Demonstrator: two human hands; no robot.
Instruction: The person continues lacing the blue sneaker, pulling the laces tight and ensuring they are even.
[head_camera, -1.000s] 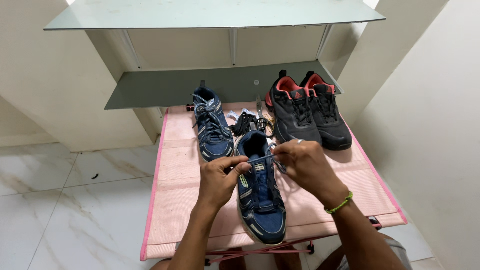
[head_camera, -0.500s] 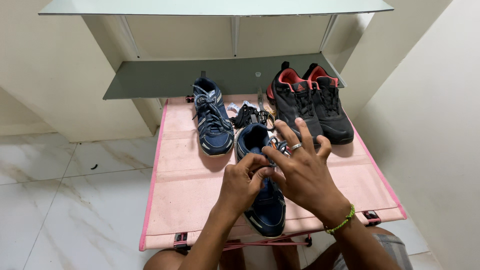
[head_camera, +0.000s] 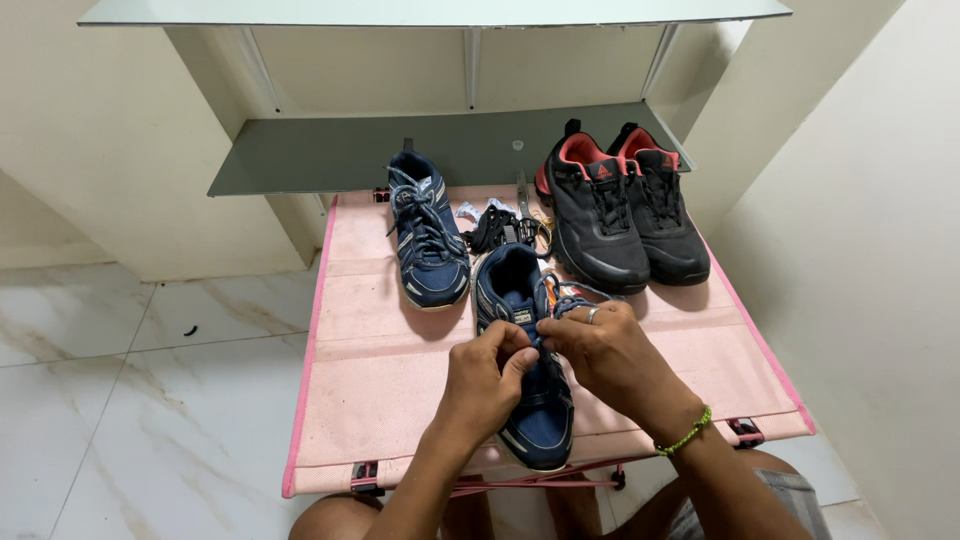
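A: Where are the hands just now?

B: Both sit over the near navy sneaker (head_camera: 525, 370), which lies on the pink cloth table (head_camera: 370, 390) with its toe pointing back at the person. The left hand (head_camera: 487, 375) has its fingers curled and pinched on the blue lace (head_camera: 572, 300) at the middle of the shoe; the right hand (head_camera: 605, 345) (ring on one finger, green bracelet (head_camera: 688, 432) at the wrist) pinches the same lace from the other side, fingertips nearly touching the left ones.

A: So neither hand is loose?

B: No, both are closed on the lace, right over the tongue.

A: How would you do this well?

B: I'd judge the lacing wants even tension: hold the shoe down with the heel of one hand, pull each end the same amount, and keep the lace flat, not twisted, through the eyelets. The loose end by the collar could snag, so keep it clear.

A: What else is on the table?

B: The matching navy sneaker (head_camera: 428, 240) stands further back to the left, already laced. A black lace bundle (head_camera: 497, 228) lies between it and the black-and-red pair of sneakers (head_camera: 620, 215) at the back right, below a grey shelf (head_camera: 330, 155)
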